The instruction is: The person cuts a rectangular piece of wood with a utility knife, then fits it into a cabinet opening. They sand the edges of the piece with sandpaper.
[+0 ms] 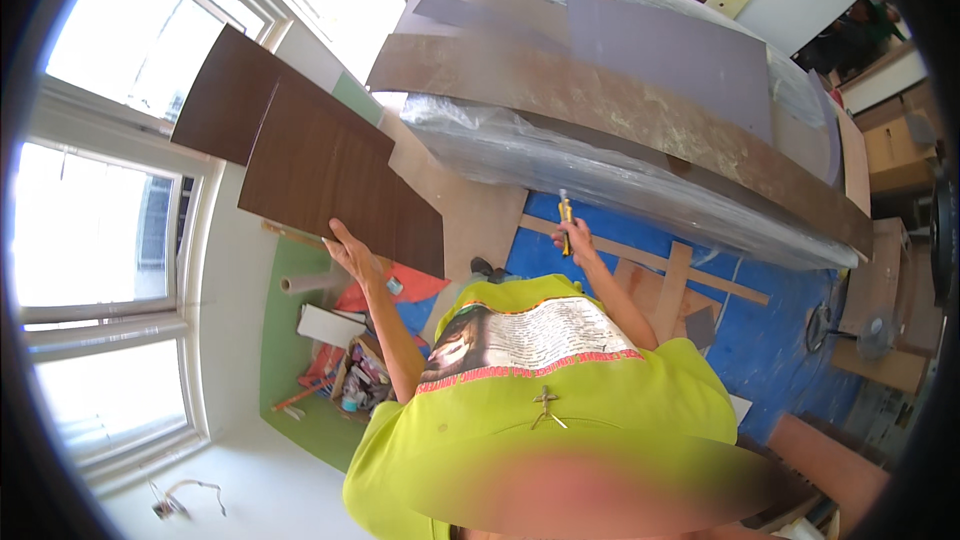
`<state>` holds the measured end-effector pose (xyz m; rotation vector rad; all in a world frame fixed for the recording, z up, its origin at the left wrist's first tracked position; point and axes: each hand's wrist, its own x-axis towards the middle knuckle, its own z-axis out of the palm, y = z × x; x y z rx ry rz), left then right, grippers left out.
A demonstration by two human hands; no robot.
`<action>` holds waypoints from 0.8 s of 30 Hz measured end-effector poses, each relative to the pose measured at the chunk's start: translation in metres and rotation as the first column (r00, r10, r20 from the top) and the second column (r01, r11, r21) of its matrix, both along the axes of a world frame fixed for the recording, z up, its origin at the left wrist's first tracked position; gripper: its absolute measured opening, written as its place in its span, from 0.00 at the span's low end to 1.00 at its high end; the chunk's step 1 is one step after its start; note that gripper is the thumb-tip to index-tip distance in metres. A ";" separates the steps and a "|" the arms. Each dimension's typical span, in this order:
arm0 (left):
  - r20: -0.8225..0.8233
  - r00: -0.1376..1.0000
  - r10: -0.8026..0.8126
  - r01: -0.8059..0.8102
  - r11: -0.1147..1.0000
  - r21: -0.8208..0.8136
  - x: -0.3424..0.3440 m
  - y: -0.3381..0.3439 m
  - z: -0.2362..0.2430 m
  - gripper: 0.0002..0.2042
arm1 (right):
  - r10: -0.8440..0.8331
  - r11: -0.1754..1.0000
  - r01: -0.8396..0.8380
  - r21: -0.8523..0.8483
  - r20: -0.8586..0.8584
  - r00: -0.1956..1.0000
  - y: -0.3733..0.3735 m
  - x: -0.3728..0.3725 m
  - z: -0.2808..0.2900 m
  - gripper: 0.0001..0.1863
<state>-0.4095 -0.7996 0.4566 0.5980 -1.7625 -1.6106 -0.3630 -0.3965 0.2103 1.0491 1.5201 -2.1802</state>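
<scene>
My left hand [355, 252] holds a dark brown wood-grain panel [325, 160] by its near edge. The panel is tilted in front of the windows, its outline stepped as if it were several joined or overlapping pieces; which of these, I cannot tell. The fingers on its far side are partly hidden. In my right hand [577, 239] is a yellow utility knife [566, 215], closed in the fingers and pointing away from me. The knife is apart from the panel, just short of a large plastic-wrapped piece [490, 145]. Whether its blade is out, I cannot make out.
Grey sheets [670, 60] and a long dusty brown strip [600, 110] lie on the wrapped piece. Wooden strips [675, 285] rest on the blue floor cover [770, 340]. A fan [872, 335] stands right. A cluttered box [360, 375] sits by the left wall, below windows [95, 225].
</scene>
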 end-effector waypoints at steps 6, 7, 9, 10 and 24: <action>0.061 0.993 -0.097 0.097 0.995 -0.005 -0.049 -0.067 -0.015 0.34 | 0.300 0.954 -0.300 -0.007 -0.010 0.954 -0.109 -0.044 0.012 0.23; 0.080 0.993 -0.087 0.090 0.996 -0.029 -0.056 -0.076 -0.019 0.34 | 0.328 0.944 -0.326 0.051 -0.049 0.943 -0.118 -0.047 0.015 0.22; 0.100 0.991 -0.090 0.095 0.995 -0.044 -0.069 -0.091 -0.026 0.32 | 0.353 0.922 -0.348 0.171 -0.002 0.936 -0.130 -0.054 0.021 0.21; 0.096 0.990 -0.104 0.108 0.994 -0.033 -0.075 -0.096 -0.030 0.31 | 0.309 0.942 -0.301 0.147 -0.035 0.950 -0.133 -0.059 0.025 0.21; 0.095 0.992 -0.078 0.091 0.985 -0.148 -0.142 -0.120 -0.041 0.27 | 0.151 0.984 -0.131 0.117 -0.182 0.972 -0.112 -0.190 0.089 0.22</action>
